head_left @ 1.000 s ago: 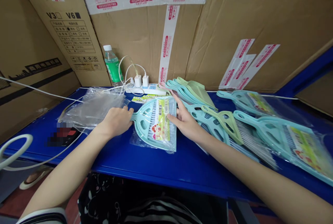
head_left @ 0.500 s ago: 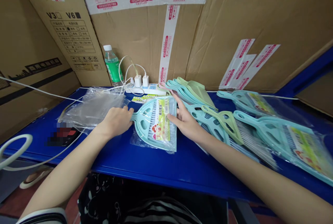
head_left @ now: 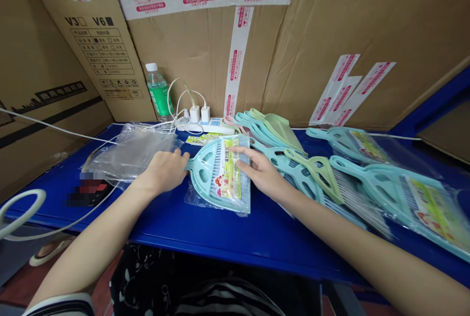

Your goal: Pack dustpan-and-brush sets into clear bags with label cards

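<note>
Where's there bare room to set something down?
On the blue tabletop, the front strip bordered by the clear-bagged teal plastic dustpan, its near edge, left forearm and right forearm. It's crowded rightward with green and teal plastic brushes and behind, around the white power strip.

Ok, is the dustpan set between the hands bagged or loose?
Bagged, at least the pan and brush: shiny clear film covers them. The left hand hides the handle's end; cannot tell there.
</note>
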Demonstrator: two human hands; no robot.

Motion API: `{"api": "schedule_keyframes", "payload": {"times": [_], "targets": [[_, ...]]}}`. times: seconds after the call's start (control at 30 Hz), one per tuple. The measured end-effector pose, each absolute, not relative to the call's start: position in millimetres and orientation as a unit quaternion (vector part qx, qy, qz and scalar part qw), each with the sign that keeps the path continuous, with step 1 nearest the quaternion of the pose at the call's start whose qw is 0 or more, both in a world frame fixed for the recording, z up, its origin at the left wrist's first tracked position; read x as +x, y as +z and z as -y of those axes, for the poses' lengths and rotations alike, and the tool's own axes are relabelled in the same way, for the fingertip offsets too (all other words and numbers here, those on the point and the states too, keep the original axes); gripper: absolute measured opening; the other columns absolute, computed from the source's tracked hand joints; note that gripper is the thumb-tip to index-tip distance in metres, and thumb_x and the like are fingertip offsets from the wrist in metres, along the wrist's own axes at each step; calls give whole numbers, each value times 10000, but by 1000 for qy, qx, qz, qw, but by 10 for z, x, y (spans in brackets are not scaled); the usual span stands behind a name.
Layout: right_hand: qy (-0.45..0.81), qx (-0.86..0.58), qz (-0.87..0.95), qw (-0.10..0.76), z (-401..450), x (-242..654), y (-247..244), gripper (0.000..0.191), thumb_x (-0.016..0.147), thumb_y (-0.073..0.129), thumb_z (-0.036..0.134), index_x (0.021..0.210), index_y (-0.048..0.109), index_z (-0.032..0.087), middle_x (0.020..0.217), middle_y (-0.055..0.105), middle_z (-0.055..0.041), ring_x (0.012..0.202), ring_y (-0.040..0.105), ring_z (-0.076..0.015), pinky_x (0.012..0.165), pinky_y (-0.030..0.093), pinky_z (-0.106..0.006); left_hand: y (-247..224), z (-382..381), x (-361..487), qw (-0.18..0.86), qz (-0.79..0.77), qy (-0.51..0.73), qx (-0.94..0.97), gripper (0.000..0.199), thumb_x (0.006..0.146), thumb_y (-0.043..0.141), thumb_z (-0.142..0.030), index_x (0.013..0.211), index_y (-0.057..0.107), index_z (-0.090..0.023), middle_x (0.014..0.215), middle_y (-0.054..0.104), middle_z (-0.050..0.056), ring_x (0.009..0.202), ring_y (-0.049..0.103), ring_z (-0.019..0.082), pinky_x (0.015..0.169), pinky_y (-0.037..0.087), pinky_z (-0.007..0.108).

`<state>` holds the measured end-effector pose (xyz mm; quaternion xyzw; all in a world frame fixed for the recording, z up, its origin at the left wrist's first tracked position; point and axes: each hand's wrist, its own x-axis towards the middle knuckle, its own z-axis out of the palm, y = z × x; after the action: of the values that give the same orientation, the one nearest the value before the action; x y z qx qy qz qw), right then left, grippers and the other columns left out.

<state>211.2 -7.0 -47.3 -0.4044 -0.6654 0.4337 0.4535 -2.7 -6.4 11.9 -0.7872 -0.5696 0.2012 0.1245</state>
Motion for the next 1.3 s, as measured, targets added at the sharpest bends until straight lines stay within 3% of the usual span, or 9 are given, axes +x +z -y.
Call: {"api": "schedule_keyframes", "payload": {"times": [0.1,0.33,0.43,0.53,0.77,1.0,1.3], "targets": [[438,-420,661,442,69,2119,-461,332,841,539,211,1136,679,275,1204,666,-49,1118,608,-293,1008,443,-578,121,64,-32,127,568,202,-787,334,919,440,-248,1195,556,-98,1108,659,198,996,671,349,780,532,417],[529,-411,602,435,105,2113,-480,526,755,631,183,1274,581,255,1347,590,-52,1207,565,-262,1027,458,-482,147,68,-13,124,573,210,-782,323,927,442,-249,1178,556,-81,1121,652,200,1010,664,355,799,529,421],[505,-426,585,470,122,2108,-427,456,766,610,182,1216,623,253,1351,589,-34,1254,527,-242,1072,414,-450,153,78,1,121,574,206,-784,325,949,423,-270,1188,544,-86,1135,646,195,1016,663,345,803,527,410],[521,-460,532,484,135,2099,-342,418,795,565,206,1207,632,241,1368,575,-39,1218,556,-249,1037,450,-454,154,90,12,118,568,199,-790,339,971,392,-296,1203,532,-92,1141,645,189,1011,666,331,804,525,397],[562,-488,495,448,171,2079,-289,669,657,603,120,1307,573,277,1413,531,-27,1106,619,-244,924,539,-377,133,77,3,115,575,203,-784,352,979,395,-320,1213,532,-97,1148,641,191,1029,658,327,832,520,399],[545,-456,552,436,182,2080,-313,541,685,570,105,1195,642,268,1349,581,-32,1151,588,-235,935,525,-386,79,53,-39,106,588,174,-783,381,965,405,-368,1240,530,-137,1126,646,191,1054,644,314,845,503,391],[536,-464,550,441,173,2059,-324,449,708,552,78,1103,661,261,1276,623,-30,1109,604,-210,945,504,-379,117,59,-15,106,585,188,-782,371,956,445,-309,1241,541,-91,1132,649,212,1048,651,353,838,522,432]]}}
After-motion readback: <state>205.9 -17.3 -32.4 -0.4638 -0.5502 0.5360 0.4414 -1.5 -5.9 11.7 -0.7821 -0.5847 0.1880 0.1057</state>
